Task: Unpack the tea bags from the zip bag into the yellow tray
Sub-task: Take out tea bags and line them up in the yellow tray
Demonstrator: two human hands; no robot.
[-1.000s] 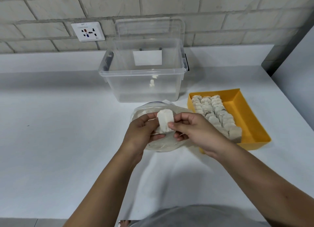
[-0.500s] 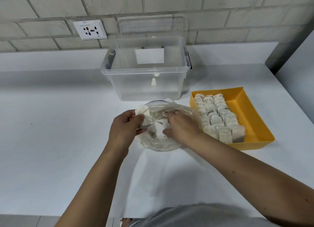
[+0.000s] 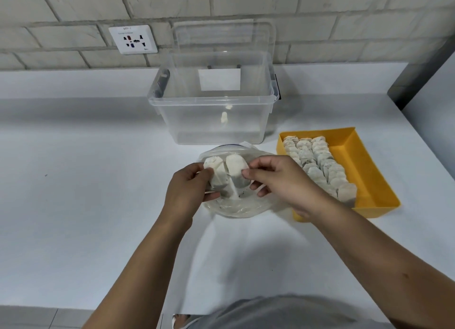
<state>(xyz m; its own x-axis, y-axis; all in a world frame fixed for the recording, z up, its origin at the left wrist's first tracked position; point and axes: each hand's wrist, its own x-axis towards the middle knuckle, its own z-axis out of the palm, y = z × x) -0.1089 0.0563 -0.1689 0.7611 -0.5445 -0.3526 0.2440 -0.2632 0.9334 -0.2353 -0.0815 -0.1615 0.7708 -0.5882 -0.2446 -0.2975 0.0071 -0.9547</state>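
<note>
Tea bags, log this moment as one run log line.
left hand: holds tea bag | right hand: pinches second tea bag | both over zip bag | yellow tray: partly filled, right side bare

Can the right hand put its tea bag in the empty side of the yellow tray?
Probably yes. The right hand, pinching a white tea bag, sits just beside the yellow plastic tray, whose right side is bare, with nothing in between.

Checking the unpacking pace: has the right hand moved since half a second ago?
Yes. The right hand has lifted out of the zip bag, toward the yellow tray.
</note>
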